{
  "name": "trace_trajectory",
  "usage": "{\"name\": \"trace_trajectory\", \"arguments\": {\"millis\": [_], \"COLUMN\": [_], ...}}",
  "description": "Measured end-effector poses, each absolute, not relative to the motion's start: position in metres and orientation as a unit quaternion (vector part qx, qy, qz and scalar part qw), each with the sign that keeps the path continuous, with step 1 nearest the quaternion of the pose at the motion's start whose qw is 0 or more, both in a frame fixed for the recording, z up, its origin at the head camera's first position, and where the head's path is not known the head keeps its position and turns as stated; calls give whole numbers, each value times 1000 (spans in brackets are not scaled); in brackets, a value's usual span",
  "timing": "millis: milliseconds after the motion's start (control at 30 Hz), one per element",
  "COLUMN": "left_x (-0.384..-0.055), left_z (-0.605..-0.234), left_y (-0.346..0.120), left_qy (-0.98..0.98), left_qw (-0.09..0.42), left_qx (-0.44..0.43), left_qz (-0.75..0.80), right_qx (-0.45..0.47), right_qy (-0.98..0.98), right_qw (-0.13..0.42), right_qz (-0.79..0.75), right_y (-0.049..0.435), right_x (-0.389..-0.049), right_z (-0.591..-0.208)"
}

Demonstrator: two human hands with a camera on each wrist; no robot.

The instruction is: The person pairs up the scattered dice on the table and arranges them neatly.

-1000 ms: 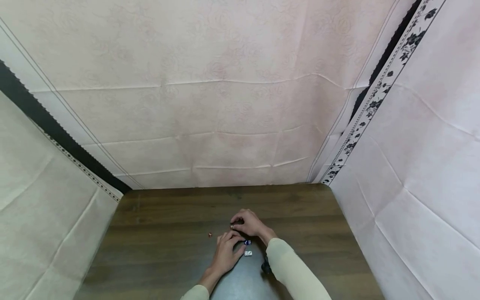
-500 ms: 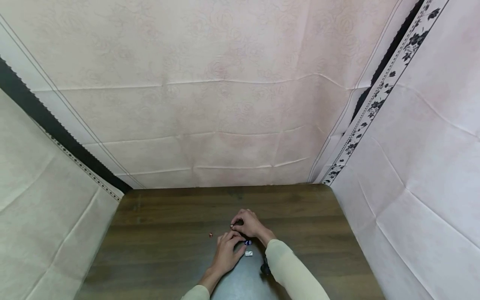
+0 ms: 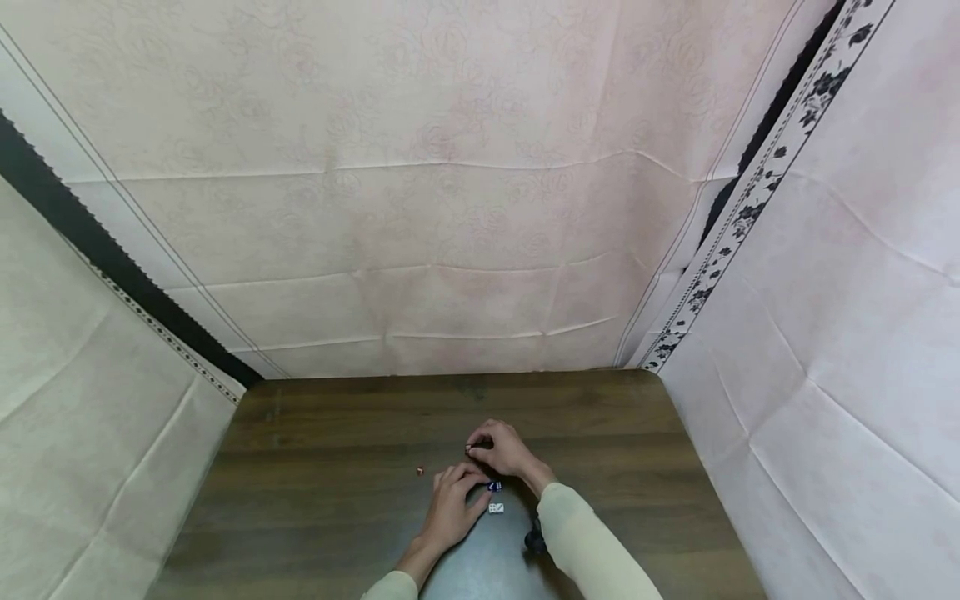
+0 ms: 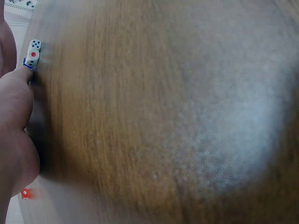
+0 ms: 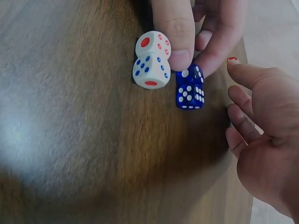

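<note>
From the head, the left hand (image 3: 448,507) reaches over the table (image 3: 337,500) to two blue dice (image 3: 495,486) set side by side, probably to steady them; two white dice (image 3: 497,507) lie just nearer, and a lone red die (image 3: 420,471) lies to the left, apart from both pairs. The right hand (image 3: 502,450) is beyond the blue pair, its thumb and finger drawn together. The left wrist view shows the thumb at the blue dice, but too little to judge the grip. The right wrist view makes it clearer: left thumb and finger pinch the blue dice, while the right fingertips clamp a small red-marked die (image 5: 233,60), perhaps by its edges for fine control.
</note>
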State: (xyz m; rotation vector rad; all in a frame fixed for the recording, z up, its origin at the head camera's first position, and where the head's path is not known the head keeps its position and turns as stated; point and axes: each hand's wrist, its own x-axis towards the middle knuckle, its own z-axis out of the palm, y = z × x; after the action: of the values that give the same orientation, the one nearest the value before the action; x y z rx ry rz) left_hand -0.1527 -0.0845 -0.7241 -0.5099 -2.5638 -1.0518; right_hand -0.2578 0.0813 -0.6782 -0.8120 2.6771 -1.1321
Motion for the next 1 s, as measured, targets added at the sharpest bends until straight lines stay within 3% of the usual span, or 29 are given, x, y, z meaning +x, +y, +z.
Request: {"name": "trace_trajectory", "arguments": {"millis": [233,1000], "left_x": [-153,-152], "left_z": [-725,-725], "left_y": [-85,-84], "left_qy": [-900,-904], "left_qw": [163,157], "left_qx": [-178,-169], "left_qz": [-363,-360], "right_qx": [-228,-229], "right_qy": [889,905], "right_qw": [81,42], "right_qz": [-389,-356], "right_y": [97,137], "right_x": [-249,-213], "right_z": [-670,-681]}}
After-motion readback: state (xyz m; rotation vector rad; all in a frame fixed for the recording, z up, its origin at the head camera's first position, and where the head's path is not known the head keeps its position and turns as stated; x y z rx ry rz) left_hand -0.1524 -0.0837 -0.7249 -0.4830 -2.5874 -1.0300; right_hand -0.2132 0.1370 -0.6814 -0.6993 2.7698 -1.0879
